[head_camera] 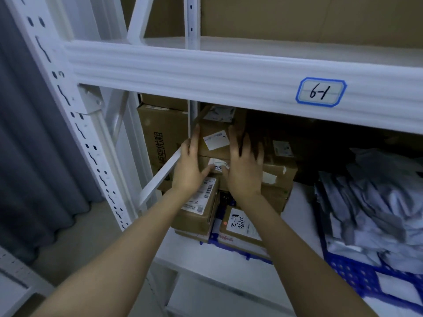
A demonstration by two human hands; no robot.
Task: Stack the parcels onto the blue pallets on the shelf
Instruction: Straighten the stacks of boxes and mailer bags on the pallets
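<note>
**A:** The parcel (215,138) with the white label is high in the stack at the left end of the shelf (299,202), above the blue pallet (214,237). The left hand (191,170) lies flat along its left edge with the fingers straight. The right hand (245,168) lies on its front with the fingers straight and spread. Neither hand curls round it.

**B:** Any room to move?

**A:** It's tight. Another box (219,113) sits on top, right under the white beam (229,72), and a thin post (193,113) stands just beside the parcel's left edge. A slanted brace (160,177) crosses close by the left wrist.

**B:** And to the right?

**A:** Brown boxes (279,172) touch the stack, then there's a strip of bare shelf. Beyond that, grey mailer bags (377,202) are heaped on a second pallet (357,273) — well apart from both hands.

**B:** What can't you make out?

**A:** The back of the bay is dark, and the beam cuts off the stack's top. A tall carton (164,138) behind the post is partly hidden. The beam's tag (320,92) reads 6-1 — that much is clear.
</note>
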